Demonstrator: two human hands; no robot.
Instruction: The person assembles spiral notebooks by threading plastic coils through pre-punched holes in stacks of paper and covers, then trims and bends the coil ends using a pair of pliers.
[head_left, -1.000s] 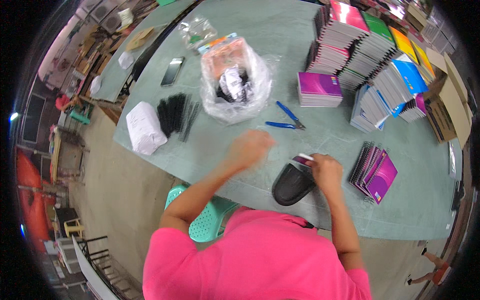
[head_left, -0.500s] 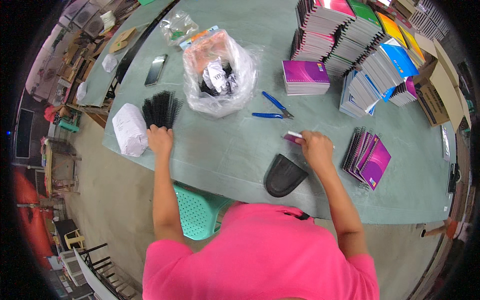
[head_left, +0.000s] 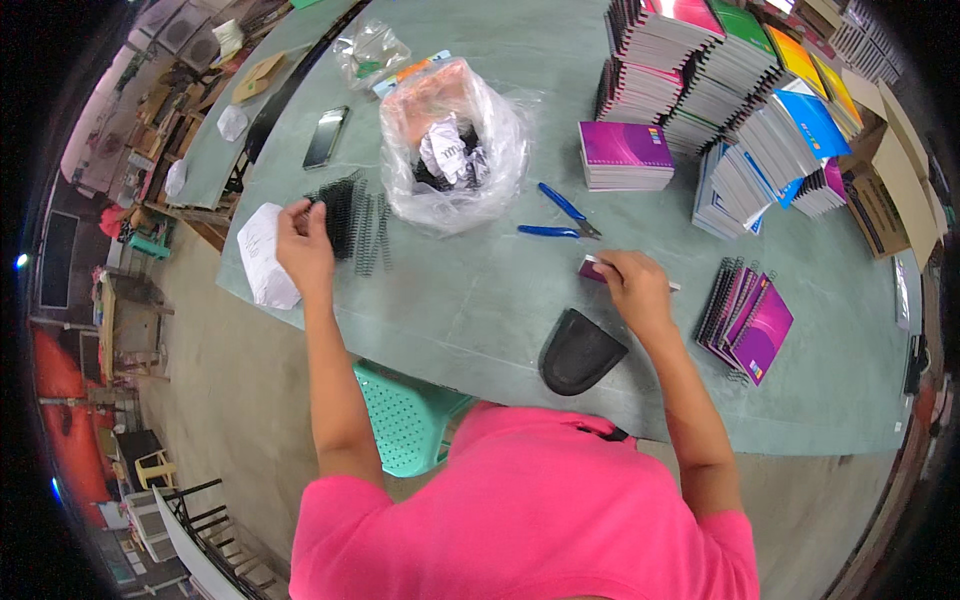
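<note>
My right hand [head_left: 640,290] grips a small purple notebook [head_left: 591,268] edge-on, its white page edge showing. Below it lies a black half-round pad [head_left: 583,352]. At the left, my left hand [head_left: 305,250] is at the near left side of a pile of black spiral binding coils [head_left: 352,222], fingers curled together; what they pinch, if anything, is too small to make out. Beside that hand sits a white paper-wrapped bundle [head_left: 266,258]. To the right of my right hand, several purple spiral notebooks [head_left: 755,325] lie overlapping, coils sticking out at their edges.
Blue-handled cutters [head_left: 560,215] lie mid-table near a clear plastic bag [head_left: 400,200] holding crumpled paper and black bits. A purple notebook stack [head_left: 627,165] and tall coloured stacks [head_left: 690,70] stand at the back right, by a cardboard box [head_left: 885,200]. A phone [head_left: 326,137] lies far left.
My left hand has lifted and shifted left over the coils, and several coils now lie spread out to the right of the pile. My right hand keeps hold of the notebook.
</note>
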